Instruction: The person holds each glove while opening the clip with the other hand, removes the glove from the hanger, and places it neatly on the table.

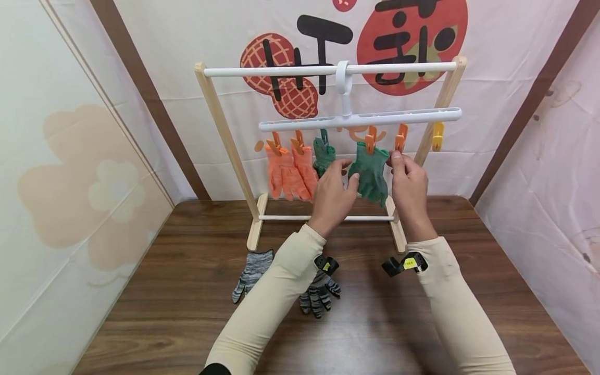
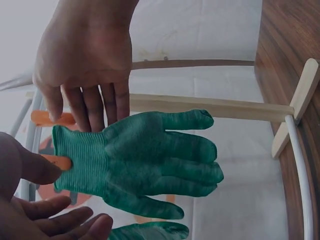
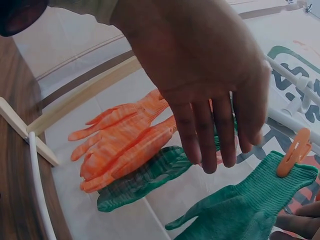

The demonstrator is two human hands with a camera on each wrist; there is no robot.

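Observation:
A green knit glove (image 1: 370, 172) hangs by its cuff from an orange clothespin (image 1: 371, 140). My left hand (image 1: 334, 192) is at the glove's left side, its fingers extended and its thumb near the glove. In the left wrist view, my right hand (image 2: 87, 70) has its fingers straight beside the cuff, with the thumb tip overlapping a neighbouring orange clothespin (image 2: 50, 118). Seen from the right wrist, the left hand (image 3: 200, 70) points its fingers down between this glove and another green glove (image 3: 145, 177). Beside that one hang orange gloves (image 3: 120, 135).
A white hanger bar (image 1: 398, 117) hangs from the wooden stand (image 1: 227, 140). A yellow clothespin (image 1: 438, 136) is at its right end. On the brown table (image 1: 178, 312) lie two grey striped gloves, one at left (image 1: 253, 271) and one (image 1: 319, 299) partly under the left forearm.

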